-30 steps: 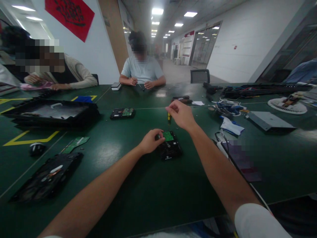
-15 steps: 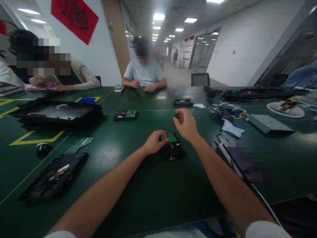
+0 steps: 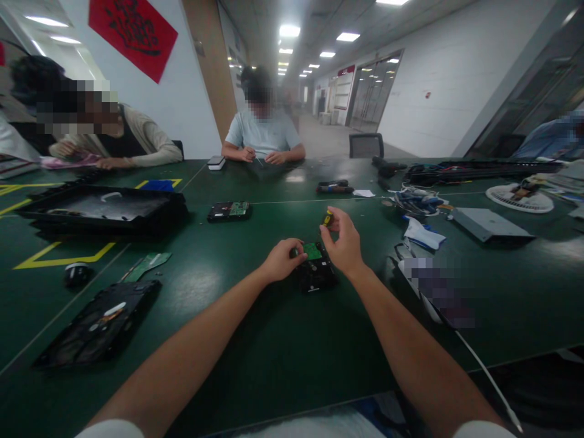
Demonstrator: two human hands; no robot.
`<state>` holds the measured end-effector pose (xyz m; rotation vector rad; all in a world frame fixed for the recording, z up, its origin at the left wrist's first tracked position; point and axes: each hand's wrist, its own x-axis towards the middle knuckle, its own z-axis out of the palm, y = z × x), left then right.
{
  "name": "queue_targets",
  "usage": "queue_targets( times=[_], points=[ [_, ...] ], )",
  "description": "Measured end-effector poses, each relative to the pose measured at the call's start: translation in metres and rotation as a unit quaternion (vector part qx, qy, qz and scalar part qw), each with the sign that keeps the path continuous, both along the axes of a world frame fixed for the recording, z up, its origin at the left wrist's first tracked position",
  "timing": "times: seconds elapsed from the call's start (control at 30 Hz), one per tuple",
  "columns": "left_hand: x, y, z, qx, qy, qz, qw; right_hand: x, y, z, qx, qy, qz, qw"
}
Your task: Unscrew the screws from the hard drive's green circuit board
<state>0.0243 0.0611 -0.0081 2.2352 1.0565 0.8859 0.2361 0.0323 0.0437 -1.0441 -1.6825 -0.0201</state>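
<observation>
A black hard drive (image 3: pixel 318 277) with a green circuit board (image 3: pixel 312 251) lies on the green table in front of me. At its left edge, my left hand (image 3: pixel 286 260) grips the drive, thumb resting by the board. My right hand (image 3: pixel 343 240) is closed on a small yellow and black screwdriver (image 3: pixel 327 218), held upright over the far side of the drive. The screwdriver's tip is too small and dark to make out clearly.
Another hard drive (image 3: pixel 229 211) lies farther off, left of centre. A black casing (image 3: pixel 98 322) and a loose circuit board (image 3: pixel 148 266) are at left. A phone (image 3: pixel 440 292) with a cable, a metal box (image 3: pixel 490 225) and tangled cables (image 3: pixel 417 199) lie right. Two co-workers sit opposite.
My right hand has dropped slightly and turned, so the screwdriver handle shows more. My left hand stays on the hard drive. The whole view has shifted a little.
</observation>
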Motion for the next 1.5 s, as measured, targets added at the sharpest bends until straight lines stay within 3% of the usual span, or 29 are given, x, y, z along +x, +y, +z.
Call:
queue_targets(
  times=[1.5],
  points=[
    [0.0, 0.0, 0.001, 0.002, 0.003, -0.005, 1.0, -0.006, -0.002, -0.016, -0.028, 0.0, 0.008, 1.0]
  ],
)
